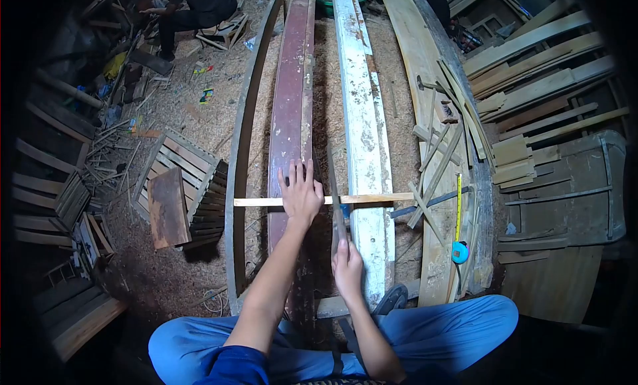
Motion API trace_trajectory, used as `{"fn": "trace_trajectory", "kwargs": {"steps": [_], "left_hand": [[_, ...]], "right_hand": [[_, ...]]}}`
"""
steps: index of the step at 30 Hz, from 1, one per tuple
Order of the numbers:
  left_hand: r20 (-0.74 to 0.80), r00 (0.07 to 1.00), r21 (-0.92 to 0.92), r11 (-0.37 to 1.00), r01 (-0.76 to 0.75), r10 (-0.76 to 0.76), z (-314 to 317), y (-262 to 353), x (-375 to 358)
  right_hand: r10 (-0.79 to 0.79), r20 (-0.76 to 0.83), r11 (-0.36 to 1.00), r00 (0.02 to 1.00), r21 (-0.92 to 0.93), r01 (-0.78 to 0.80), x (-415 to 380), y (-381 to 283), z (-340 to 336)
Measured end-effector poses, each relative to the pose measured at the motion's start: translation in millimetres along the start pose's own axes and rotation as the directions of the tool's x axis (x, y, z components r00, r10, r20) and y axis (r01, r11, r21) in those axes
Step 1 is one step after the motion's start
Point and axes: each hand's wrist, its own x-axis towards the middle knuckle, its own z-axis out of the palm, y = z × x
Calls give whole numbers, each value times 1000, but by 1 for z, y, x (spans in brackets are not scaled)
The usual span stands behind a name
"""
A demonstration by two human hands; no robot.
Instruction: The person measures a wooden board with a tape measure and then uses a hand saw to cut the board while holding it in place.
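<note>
My left hand (302, 192) presses down on a thin wooden strip (259, 202), with its fingers stretched forward over the maroon board (290, 106). The strip lies crosswise over the maroon board and the white, paint-flaked board (362, 99). In my right hand (347, 269) is the near end of a long narrow saw (334, 192), its blade pointing away from me. The blade crosses the strip in the gap between the two boards, just right of my left hand.
A yellow tape measure (460, 252) lies extended on the pale plank (435, 272) at right, among loose sticks. Slatted crates (179, 179) stand at left. A person (199, 9) sits at the upper left. More timber (531, 73) is stacked at far right.
</note>
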Motion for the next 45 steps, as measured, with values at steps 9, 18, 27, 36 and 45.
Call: {"fn": "trace_trajectory", "kwargs": {"steps": [9, 18, 27, 36, 45], "left_hand": [[-25, 1000, 23, 1000, 9, -8, 3, 0, 0], [-25, 999, -10, 1000, 26, -26, 3, 4, -1], [-52, 998, -17, 999, 38, -39, 6, 2, -1], [19, 999, 14, 999, 38, -38, 0, 3, 2], [6, 1000, 13, 1000, 27, -27, 1, 2, 1]], "right_hand": [[82, 34, 989, 996, 117, -85, 2, -21, 0], [68, -30, 995, 997, 75, -65, -40, 16, -14], [97, -18, 991, 995, 95, -95, -56, 13, -19], [-41, -2, 990, 999, -138, 40, -33, 17, -10], [31, 17, 999, 999, -30, -31, 3, -9, 5]]}}
